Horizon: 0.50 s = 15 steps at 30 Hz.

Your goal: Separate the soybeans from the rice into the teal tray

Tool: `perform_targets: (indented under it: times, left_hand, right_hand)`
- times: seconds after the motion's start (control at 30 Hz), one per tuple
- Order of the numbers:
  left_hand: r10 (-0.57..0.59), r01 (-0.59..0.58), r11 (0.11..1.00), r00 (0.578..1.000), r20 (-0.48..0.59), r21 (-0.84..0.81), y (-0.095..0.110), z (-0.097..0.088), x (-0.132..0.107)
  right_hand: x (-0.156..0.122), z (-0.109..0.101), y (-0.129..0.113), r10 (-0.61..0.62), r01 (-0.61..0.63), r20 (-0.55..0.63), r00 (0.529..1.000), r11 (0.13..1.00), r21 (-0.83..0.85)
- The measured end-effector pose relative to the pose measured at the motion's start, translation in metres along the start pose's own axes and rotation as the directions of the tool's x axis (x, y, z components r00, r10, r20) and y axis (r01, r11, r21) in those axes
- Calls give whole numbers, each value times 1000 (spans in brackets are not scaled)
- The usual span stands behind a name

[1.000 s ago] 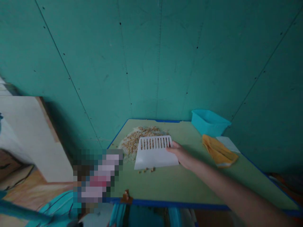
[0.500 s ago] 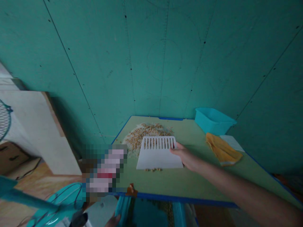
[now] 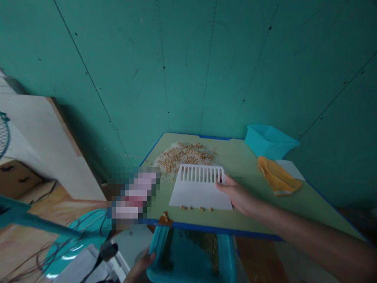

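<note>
My right hand (image 3: 237,194) grips the right end of a white slotted plastic scraper (image 3: 200,195), thumb on its upper face. The scraper leans over the table, its solid edge towards me. Along that edge lie several tan, bean-like grains (image 3: 202,209), close to the table's front rim. Behind the slots spreads a pile of similar grains mixed with finer pale grains (image 3: 188,153). Below the table edge is a turquoise tray (image 3: 232,257) with more grains inside. My left hand (image 3: 143,264) holds the tray's left side; its fingers are partly hidden.
On the right of the table (image 3: 247,220) are a turquoise basin (image 3: 268,143), an orange cloth (image 3: 278,179) and a white sheet (image 3: 290,168). A blurred-out pinkish item (image 3: 137,192) lies at the left edge. A fan stand (image 3: 79,243) and cables occupy the floor at left.
The scraper and the few grains at its edge have come nearer the table's front rim. The view has shifted, showing more of the tray and my left hand.
</note>
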State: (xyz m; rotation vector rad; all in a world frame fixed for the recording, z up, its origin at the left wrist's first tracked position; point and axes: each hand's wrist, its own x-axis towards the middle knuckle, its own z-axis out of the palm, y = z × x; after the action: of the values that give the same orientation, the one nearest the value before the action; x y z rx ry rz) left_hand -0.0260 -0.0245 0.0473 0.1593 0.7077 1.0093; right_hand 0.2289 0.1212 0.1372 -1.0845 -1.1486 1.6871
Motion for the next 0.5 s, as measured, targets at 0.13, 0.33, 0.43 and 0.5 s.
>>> perform_targets:
  times: [0.13,0.33,0.43,0.5]
  left_hand:
    - [56,-53,998,996,73,-40,-4,20,-6]
    - [87,-86,996,995,56,-8,-6,23,-9]
    - [65,-65,998,997,28,-9,-8,25,-6]
    - [53,-52,998,998,22,-41,-8,25,-4]
  right_hand:
    - [-6,0,-1,22,-22,-13,1000,1000,-10]
    - [-12,-3,-1,42,-42,10,999,998,-40]
    - [-18,-3,-2,49,-48,7,999,998,-51]
    - [-23,0,-3,25,-26,-5,1000,999,-34]
